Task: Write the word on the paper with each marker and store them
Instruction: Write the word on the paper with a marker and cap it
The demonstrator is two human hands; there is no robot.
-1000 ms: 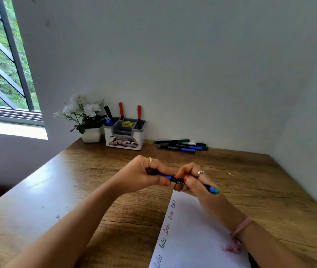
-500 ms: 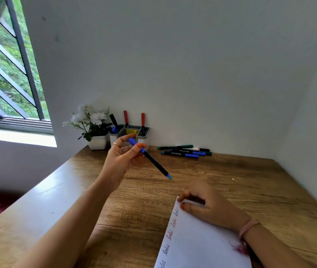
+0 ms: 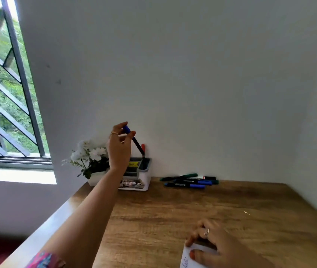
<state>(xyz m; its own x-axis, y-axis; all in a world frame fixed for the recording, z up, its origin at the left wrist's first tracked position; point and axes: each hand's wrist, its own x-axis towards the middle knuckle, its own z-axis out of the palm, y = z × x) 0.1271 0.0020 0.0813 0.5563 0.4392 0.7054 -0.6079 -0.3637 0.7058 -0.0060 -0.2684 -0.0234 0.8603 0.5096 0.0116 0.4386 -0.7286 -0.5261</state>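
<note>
Far left of the white plastic desk organiser: a barred window with green foliage outside. Just left of the organiser, touching or nearly so: a white pot of white artificial flowers. In front of those flowers and rising above the organiser: the left hand, ring on one finger, grip closed in a pinch of thumb and fingertips round the blue-capped end of a black-barrelled blue marker. Marker tilted, cap end up and left, lower end down at the mouth of the organiser's right rear compartment; whether already inside it cannot be told. In that same compartment, just behind the marker's lower end: a red-topped pen standing upright. Organiser seated at the back of the brown wood-grain bench, close to the white wall. Right of the organiser, near it on the bench: a loose cluster of lying markers, green, blue and black ones, one with a red detail. Well in front of the organiser and to its right, at the lower edge: the right hand, ringed, fingers loosely bent and resting on the corner of a white sheet of paper, grip holding nothing round it, merely pressing. Handwriting visible on the sheet's edge, too small to read.
</note>
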